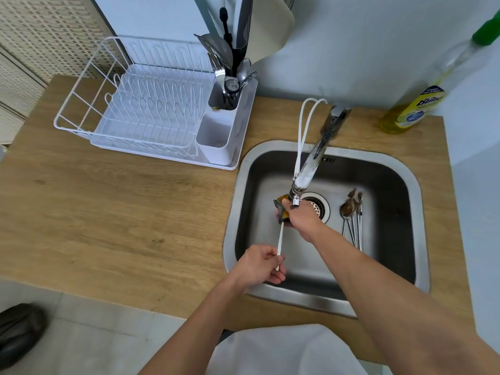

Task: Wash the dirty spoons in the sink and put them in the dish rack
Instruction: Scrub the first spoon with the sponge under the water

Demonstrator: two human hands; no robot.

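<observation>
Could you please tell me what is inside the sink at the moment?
Inside the sink, several dirty spoons lie right of the drain. The left hand pinches a white-handled spoon, whose bowl is hidden by the sponge in the right hand.

Sinks: one sink, set in the surface.
Dish racks: one dish rack, left of the sink.
Dirty spoons lying in the sink: several, exact number unclear.
White-handled spoons: one spoon, over the sink.
Sponges: one sponge, over the sink.
Soap bottles: one bottle, behind the sink.
Hands: two, the left hand and right hand, over the sink.
</observation>
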